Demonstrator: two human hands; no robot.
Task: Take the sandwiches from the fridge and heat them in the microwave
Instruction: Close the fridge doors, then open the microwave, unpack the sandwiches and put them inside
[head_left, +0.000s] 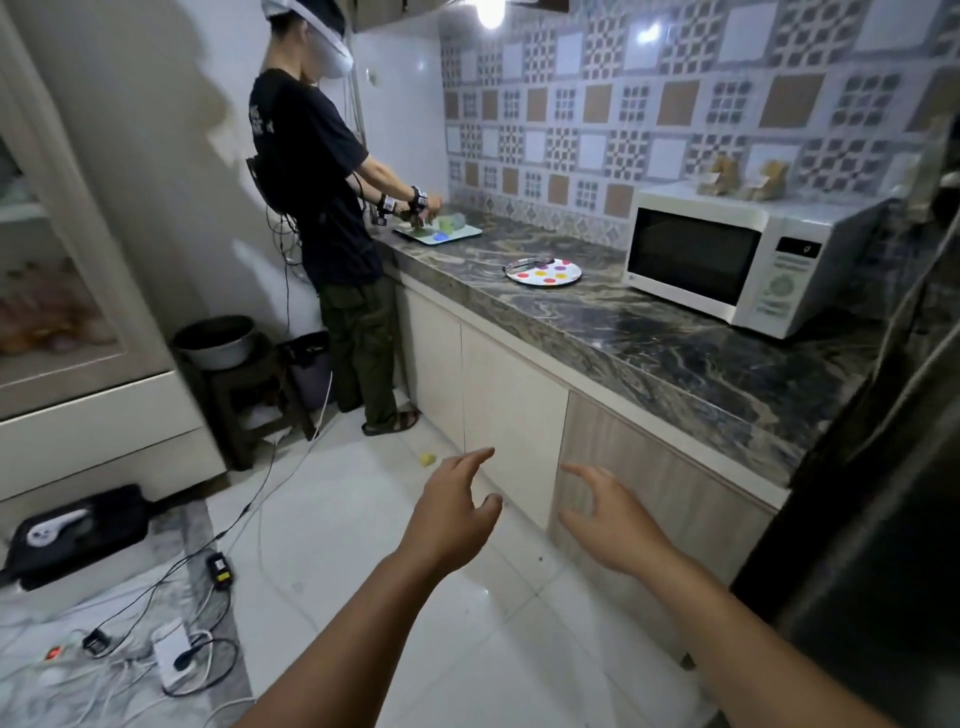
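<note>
A white microwave (727, 260) stands on the dark marble counter (649, 353) at the right, with its door closed. A white plate with coloured dots (545, 273) lies on the counter left of it, and tongs rest across its far edge. The dark fridge (883, 545) fills the right edge, its door closed. No sandwiches are in sight. My left hand (452, 514) and my right hand (608, 525) are held out low in front of the lower cabinets, fingers spread, holding nothing.
Another person (332, 208) stands at the far end of the counter, working over a tray (441, 234). Cables, a power strip (171, 649) and a black case (78, 530) lie on the floor at left. A pot on a stool (218, 343) stands by the wall.
</note>
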